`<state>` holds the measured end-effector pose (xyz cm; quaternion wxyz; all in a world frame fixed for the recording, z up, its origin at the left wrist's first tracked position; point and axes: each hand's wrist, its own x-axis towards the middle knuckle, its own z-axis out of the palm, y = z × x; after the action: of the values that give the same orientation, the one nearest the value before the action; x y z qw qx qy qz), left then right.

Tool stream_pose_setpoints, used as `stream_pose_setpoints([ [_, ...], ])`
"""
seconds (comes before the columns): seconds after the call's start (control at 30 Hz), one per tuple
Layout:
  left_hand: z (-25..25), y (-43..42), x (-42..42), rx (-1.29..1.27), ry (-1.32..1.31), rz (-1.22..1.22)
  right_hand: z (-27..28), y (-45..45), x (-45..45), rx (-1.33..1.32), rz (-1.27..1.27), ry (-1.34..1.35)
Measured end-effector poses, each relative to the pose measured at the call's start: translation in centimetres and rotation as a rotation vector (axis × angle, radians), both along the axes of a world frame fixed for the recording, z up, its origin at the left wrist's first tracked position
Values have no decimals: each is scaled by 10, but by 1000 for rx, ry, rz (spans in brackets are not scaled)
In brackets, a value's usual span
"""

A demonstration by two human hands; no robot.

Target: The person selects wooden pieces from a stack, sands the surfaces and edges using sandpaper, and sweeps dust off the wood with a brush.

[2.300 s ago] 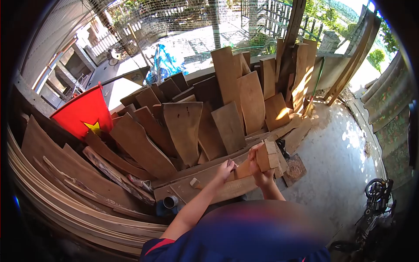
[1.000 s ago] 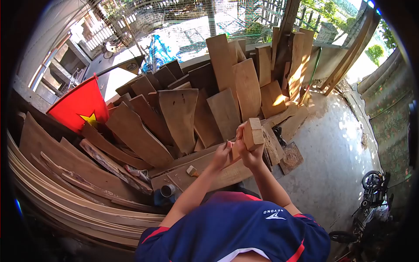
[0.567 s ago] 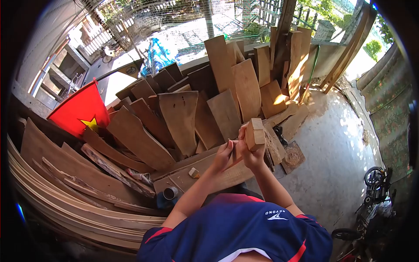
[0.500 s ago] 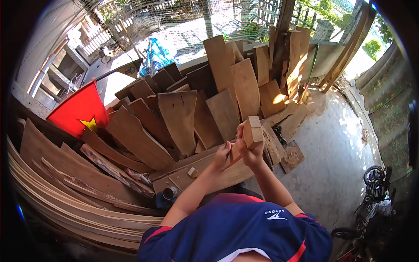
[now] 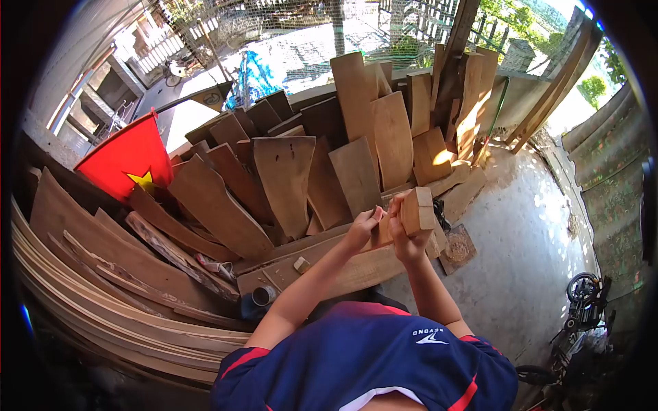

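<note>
In front of my chest, my right hand (image 5: 406, 236) is wrapped round a squared, pale wooden block (image 5: 417, 211), its end raised toward me. A line across the block's end looks like a joint or an edge. My left hand (image 5: 364, 227) is just left of the block, fingers curled and thumb pressed against them; what it pinches, if anything, is too small to make out. Below both hands runs a thick wooden plank (image 5: 356, 274), with a small wood offcut (image 5: 301, 265) and a metal cup (image 5: 263, 296) toward its left end.
Many boards (image 5: 284, 178) lean against the low wall ahead. Long strips of wood (image 5: 123, 322) lie stacked at left, below a red flag with a yellow star (image 5: 130, 161). Wood shavings lie on a square board (image 5: 458, 248) on the concrete floor (image 5: 507, 226). A small bike (image 5: 582, 308) stands at right.
Both hands and the wooden block have moved slightly to the right. My left hand has come up closer to the block's side. The view has shifted a little.
</note>
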<state>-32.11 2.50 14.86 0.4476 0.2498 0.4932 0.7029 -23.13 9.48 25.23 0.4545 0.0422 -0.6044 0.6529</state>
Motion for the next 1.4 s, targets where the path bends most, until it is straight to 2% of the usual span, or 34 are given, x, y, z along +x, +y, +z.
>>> stream_pose_setpoints([
  [0.1, -7, -1, -1, -28, 39, 85, -7, -3, -3, 55, 2, 7],
  [0.27, -36, -1, -5, 75, 21, 146, -1, -5, -10, 20, -17, -23],
  [0.37, -120, 1, -17, -21, 54, 224, -8, -6, -11, 47, -8, -24],
  [0.4, -156, 2, -22, 41, -122, 199, -9, -8, -11, 70, 5, -15],
  [0.5, -210, 5, -36, -76, -59, 205, -8, -15, -10, 93, 31, -11],
  [0.57, -139, 0, -21, -72, -47, 183, -8, -11, -10, 138, -1, -20],
  [0.67, -28, -10, -5, -41, -16, 72, -5, -6, -9, 50, -7, -22],
  [0.7, -24, -10, -6, -45, -14, 74, -4, -6, -8, 47, -5, -20],
  [0.8, -23, -12, -6, 38, 29, 45, -4, -7, -8, 95, 12, -5],
  [0.87, -34, -14, -12, 56, -69, 40, -5, -7, -12, 83, 2, -20],
  [0.97, -97, -11, -26, -66, 34, 57, -9, -7, -18, 99, 7, -36],
  [1.03, -138, -13, -31, -58, -7, 96, -6, -11, -18, 103, 99, -11],
  [1.1, -210, -13, -46, -33, -32, 108, -5, -20, -20, 116, 140, 30],
  [1.13, -215, -16, -46, -96, -27, 128, -2, -23, -20, 137, 187, -1],
  [1.2, -213, -14, -44, -153, -22, 145, 4, -28, -14, 155, 262, -100],
  [1.27, -190, -11, -38, -38, -18, 150, 4, -29, -12, 165, 254, -105],
  [1.4, -105, -30, -19, 165, 0, 173, 4, -25, -16, 214, 197, -26],
])
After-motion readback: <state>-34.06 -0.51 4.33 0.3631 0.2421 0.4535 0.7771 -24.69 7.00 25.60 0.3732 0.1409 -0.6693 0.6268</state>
